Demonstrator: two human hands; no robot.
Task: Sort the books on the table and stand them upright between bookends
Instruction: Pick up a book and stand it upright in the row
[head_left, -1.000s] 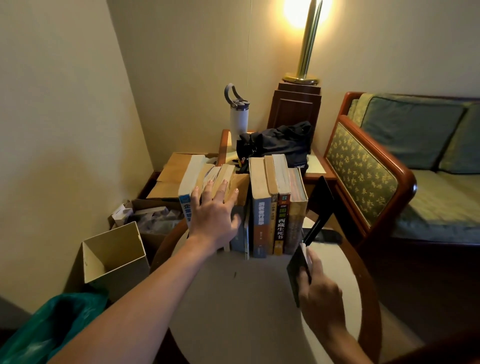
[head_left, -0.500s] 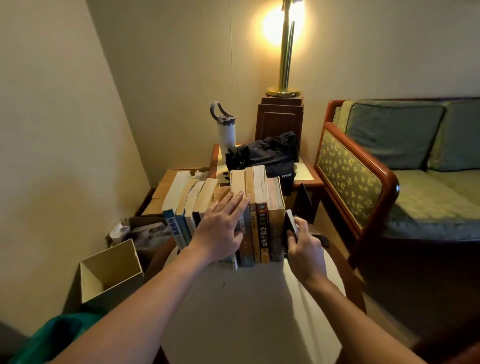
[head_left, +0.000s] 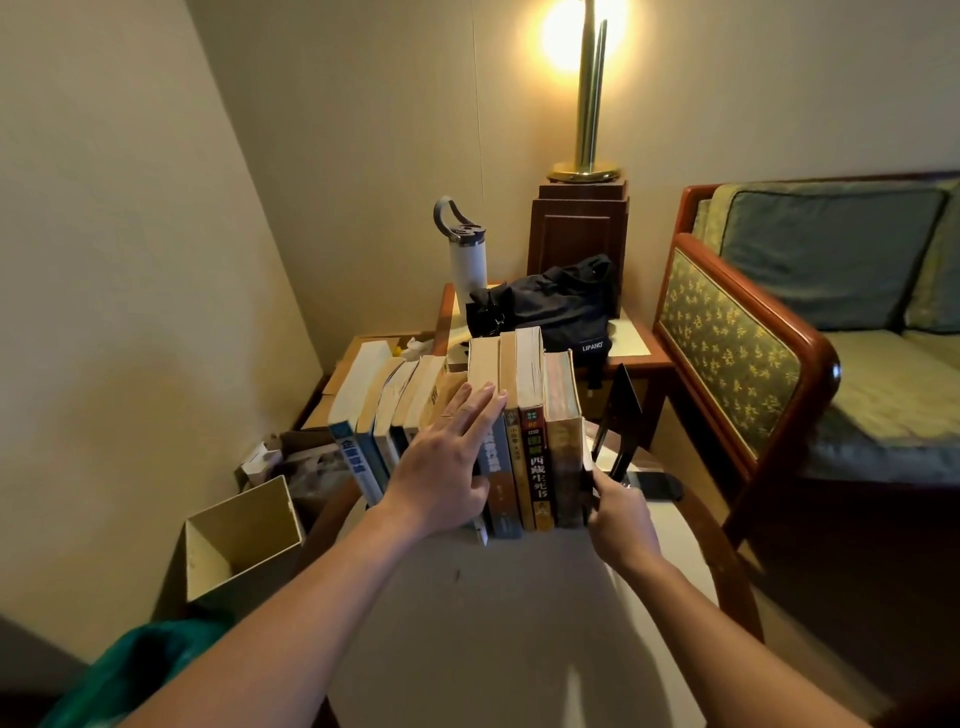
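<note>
Row of paperback books (head_left: 524, 415) stands on the round beige tabletop (head_left: 519, 623), left ones leaning. Left grip (head_left: 447, 462) apart, fingers flat, pressing on the spines. Right grip (head_left: 621, 514) clamped on thin black metal bookend (head_left: 589, 480) at row's right end.

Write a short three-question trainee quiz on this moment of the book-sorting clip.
1. True or false: the left hand lies with straight fingers on the books.
2. What lies just right of the white bottle? A) black bag B) a teapot C) a laptop
3. Fill in: the right hand has its grip on a black bookend at the row's ___ end.
Key: 1 true; 2 A; 3 right.
</note>
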